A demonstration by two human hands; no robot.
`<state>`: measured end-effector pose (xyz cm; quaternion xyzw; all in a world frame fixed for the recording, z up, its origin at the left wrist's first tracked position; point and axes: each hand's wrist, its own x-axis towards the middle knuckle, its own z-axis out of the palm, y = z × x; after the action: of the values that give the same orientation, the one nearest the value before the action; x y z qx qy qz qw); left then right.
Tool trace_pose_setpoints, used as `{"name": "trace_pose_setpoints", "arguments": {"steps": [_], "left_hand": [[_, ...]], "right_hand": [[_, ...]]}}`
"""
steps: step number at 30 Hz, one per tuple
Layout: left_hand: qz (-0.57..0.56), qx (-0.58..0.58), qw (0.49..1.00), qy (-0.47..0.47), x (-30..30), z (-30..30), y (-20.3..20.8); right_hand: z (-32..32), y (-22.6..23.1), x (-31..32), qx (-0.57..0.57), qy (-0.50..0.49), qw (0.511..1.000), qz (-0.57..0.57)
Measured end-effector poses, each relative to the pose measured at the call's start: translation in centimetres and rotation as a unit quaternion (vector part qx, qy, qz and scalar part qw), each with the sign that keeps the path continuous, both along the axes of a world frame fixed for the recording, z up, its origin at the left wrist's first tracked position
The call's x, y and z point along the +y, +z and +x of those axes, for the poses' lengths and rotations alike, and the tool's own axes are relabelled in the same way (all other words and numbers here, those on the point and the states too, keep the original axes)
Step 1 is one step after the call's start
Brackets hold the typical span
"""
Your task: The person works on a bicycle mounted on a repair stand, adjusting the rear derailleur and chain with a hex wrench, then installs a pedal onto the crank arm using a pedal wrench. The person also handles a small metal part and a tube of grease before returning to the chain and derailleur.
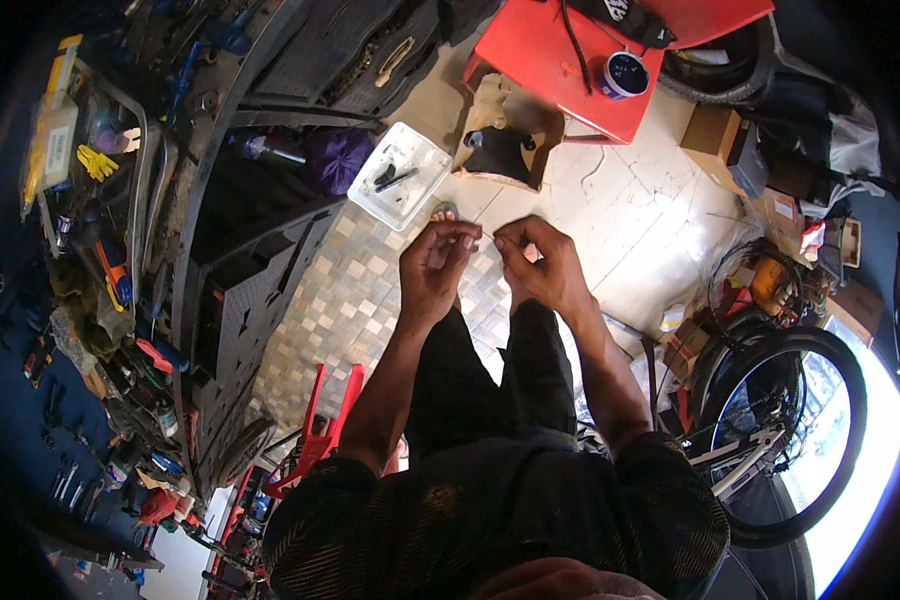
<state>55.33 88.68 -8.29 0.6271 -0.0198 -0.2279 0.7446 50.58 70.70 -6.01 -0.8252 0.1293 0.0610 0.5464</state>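
My left hand [432,270] is raised over the floor in front of my legs, its thumb and fingertips pinched together. Facing it, my right hand [555,265] makes a similar pinch, with the two sets of fingertips a small gap apart. Whatever lies between the fingers is too small to make out. Just beyond my left hand a white plastic tray [438,160] sits on the floor with a few small dark items in it. An open cardboard box [532,108] with something dark inside stands to the right of that tray.
A red table [530,50] at the far side bears an open tub [625,75]. Along my left runs a dark workbench [232,330] crowded with tools. A red plastic stool [315,440] is by my left arm. A bicycle wheel [850,400] and cardboard boxes [710,140] line the right.
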Motion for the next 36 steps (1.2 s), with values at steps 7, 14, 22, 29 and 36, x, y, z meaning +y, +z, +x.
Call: {"name": "trace_pose_setpoints", "arguments": {"steps": [7, 14, 22, 29, 36], "left_hand": [[0.170, 0.137, 0.974, -0.055, 5.2, -6.1, -11.2], [0.231, 0.183, 0.948, -0.119, 3.4, -10.9, -21.5], [0.276, 0.172, 0.906, -0.270, -1.9, -15.9, -33.0], [0.238, 0.261, 0.907, -0.229, -3.4, -13.1, -36.5], [0.228, 0.279, 0.912, -0.193, -3.4, -13.1, -36.5]], "right_hand": [[-6.9, -8.0, -1.8, 0.126, 0.041, 0.990, -0.039], [-7.9, -22.9, -5.1, 0.307, 0.088, 0.942, -0.103], [-3.2, -49.8, -12.2, 0.295, 0.067, 0.924, -0.235], [4.2, -67.5, -15.2, 0.356, -0.006, 0.891, -0.281], [2.9, -67.6, -14.9, 0.305, -0.017, 0.890, -0.338]]}}
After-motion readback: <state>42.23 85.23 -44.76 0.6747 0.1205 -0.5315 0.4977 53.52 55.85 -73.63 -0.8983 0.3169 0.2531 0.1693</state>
